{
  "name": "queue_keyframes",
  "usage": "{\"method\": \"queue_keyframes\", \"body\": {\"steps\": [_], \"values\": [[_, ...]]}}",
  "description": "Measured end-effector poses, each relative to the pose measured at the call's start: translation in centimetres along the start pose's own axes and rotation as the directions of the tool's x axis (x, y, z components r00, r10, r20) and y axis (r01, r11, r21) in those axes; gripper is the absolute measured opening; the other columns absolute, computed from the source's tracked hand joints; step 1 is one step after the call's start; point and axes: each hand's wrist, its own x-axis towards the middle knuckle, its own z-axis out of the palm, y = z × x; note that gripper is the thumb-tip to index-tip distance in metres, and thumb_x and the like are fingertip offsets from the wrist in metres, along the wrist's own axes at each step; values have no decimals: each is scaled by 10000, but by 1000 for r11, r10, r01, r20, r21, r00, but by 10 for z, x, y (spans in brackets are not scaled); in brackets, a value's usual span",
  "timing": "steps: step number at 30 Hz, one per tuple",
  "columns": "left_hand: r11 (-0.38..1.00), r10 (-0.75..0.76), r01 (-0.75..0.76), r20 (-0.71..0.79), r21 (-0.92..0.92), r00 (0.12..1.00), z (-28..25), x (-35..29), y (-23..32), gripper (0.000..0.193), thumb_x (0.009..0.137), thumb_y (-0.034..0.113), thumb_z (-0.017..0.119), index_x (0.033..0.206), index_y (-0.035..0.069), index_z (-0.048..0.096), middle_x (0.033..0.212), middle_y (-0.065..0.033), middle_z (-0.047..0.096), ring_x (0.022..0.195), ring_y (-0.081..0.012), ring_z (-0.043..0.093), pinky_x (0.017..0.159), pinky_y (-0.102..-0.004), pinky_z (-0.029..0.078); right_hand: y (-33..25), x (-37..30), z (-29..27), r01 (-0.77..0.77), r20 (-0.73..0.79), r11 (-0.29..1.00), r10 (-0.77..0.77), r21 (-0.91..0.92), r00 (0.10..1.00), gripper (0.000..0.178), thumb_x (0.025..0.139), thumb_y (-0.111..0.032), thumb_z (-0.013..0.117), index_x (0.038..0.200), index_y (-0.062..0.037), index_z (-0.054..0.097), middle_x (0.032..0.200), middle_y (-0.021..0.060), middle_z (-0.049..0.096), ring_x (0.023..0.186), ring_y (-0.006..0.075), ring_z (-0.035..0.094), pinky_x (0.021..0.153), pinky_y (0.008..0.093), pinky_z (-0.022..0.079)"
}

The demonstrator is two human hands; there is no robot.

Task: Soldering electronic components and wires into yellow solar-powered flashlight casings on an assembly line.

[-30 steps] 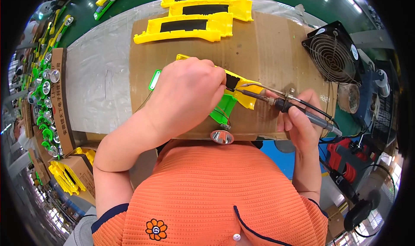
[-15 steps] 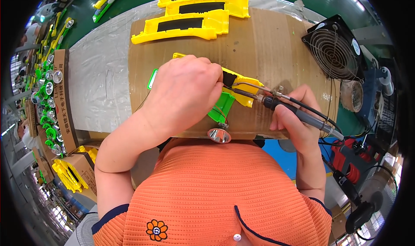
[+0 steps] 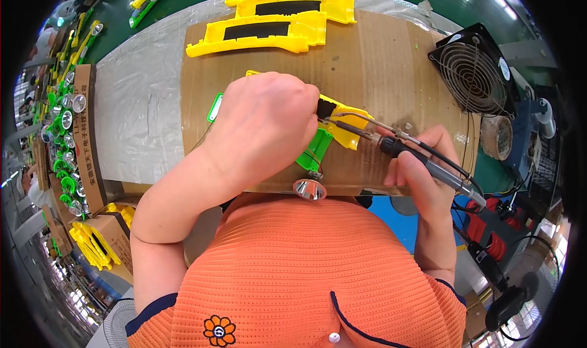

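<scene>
My left hand [image 3: 264, 113] is closed, knuckles up, over a yellow plastic housing [image 3: 350, 138] with a black strip inside. Its fingertips and whatever they pinch are hidden beneath it. In my right hand [image 3: 433, 192] is a soldering iron [image 3: 394, 146] with a thin metal feed tube clamped alongside. The iron's tip reaches over the housing, close to my left fingers. Partly under my left hand lies a green plastic part [image 3: 316, 147], with thin wires running to a round silver reflector [image 3: 310, 190] near the front edge. A green-framed piece [image 3: 215, 107] sticks out left of the hand.
Cardboard [image 3: 391, 61] covers the work surface. Three yellow housings [image 3: 255, 35] lie at the far side. A black fan [image 3: 471, 73] and a tape roll [image 3: 496, 136] stand at right. Green lamp heads [image 3: 67, 120] line the left, above a box with yellow housings [image 3: 95, 247].
My left hand has tilted and shifted slightly away from me. The soldering iron has stayed almost in place, its tip still over the yellow housing.
</scene>
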Motion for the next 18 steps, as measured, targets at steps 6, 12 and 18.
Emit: {"method": "queue_keyframes", "body": {"steps": [6,12,18], "values": [[1000,-31,31,22,-1,999,-1,0,1,92,779,128,660,737,46,651,709,-97,636,719,-313,629,668,-425,508,16,-4,5,51,-45,971,-42,235,998,153,944,-21,599,986,-28,451,695,72,575,595,156,592,682,363,573],[998,-67,68,44,-19,997,-4,1,3,99,787,139,654,751,48,665,726,-104,647,735,-316,637,678,-430,513,19,-2,20,36,-74,891,-3,452,997,117,995,-114,524,962,-77,418,638,42,483,571,167,545,1085,580,419],[986,-164,164,-2,29,986,-3,3,0,109,813,152,643,784,55,683,761,-112,665,763,-318,653,700,-428,525,21,25,21,72,-35,865,-63,496,997,106,989,-99,517,952,-83,420,618,28,466,562,160,529,1099,591,400]]}}
